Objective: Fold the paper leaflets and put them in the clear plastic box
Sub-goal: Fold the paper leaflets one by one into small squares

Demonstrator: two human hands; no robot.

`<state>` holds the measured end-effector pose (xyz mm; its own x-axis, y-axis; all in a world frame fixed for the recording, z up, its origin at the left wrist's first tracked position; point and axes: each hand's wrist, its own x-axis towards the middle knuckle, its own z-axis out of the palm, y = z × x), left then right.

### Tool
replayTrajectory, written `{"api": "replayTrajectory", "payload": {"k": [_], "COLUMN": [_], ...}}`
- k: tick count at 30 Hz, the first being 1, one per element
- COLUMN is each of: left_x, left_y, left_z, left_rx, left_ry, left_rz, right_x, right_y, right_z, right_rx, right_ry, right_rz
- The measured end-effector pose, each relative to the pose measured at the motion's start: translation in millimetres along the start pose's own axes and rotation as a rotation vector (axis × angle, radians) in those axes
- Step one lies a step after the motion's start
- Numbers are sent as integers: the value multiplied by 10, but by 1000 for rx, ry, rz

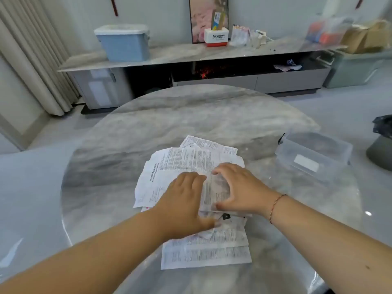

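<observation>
Nearest, a wide printed leaflet (206, 256) is seen lying flat at the table's near edge, partly overlapped by the rest of the pile of leaflets (169, 168) at the middle of the round marble table (191, 115). On that pile the left hand (186, 200) is laid with fingers straight, pressing the sheets down, while a narrow folded leaflet (214, 192) is held by the right hand (237, 187), its fingers and thumb curled round the far and near ends of the strip.

A crooked crease is judged the likeliest fault, since the sheets beneath are crumpled and uneven and the strip is being worked on top of them. Loose sheets could also be dragged along or slid toward the near edge if the pressing hand is lifted carelessly.

The paper looks thin, white, densely printed and already wrinkled, with ragged overlapping corners.

Farther off to the right, well apart from the pile, the clear plastic box (314, 158) is seen standing open on the table; whether any leaflets lie in it cannot be told. Beyond the table a low cabinet (191, 54) is seen against the wall.
</observation>
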<state>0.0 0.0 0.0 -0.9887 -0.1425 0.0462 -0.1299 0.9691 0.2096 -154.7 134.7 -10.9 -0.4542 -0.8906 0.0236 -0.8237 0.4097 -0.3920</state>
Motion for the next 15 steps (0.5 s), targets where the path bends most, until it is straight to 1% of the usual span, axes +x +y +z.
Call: {"api": "replayTrajectory", "payload": {"k": [2,3,4,8,11,15], "left_x": [-184,-305,-432,-722,-782,-660], "left_y": [166,251,335,477,484,398], "left_z": [19,61,108,371,575,667], "left_rx": [22,42,74,118,71,-1], "left_ry": [-85,-108,-118,-190,-229,-220], "left_rz": [53,60,70,102,73,31], "right_x": [-97,-155,-205,-300,-323,-299], "right_y": [-44,-34,-25,-34,-28,1], "right_z": [16,53,89,98,92,54], "right_rx": [-89,-132,-167,-204,-190,-170], "right_ry": [-110,-130,-124,-88,-98,-85], "right_rz": [-62,-73,-79,12,49,61]}}
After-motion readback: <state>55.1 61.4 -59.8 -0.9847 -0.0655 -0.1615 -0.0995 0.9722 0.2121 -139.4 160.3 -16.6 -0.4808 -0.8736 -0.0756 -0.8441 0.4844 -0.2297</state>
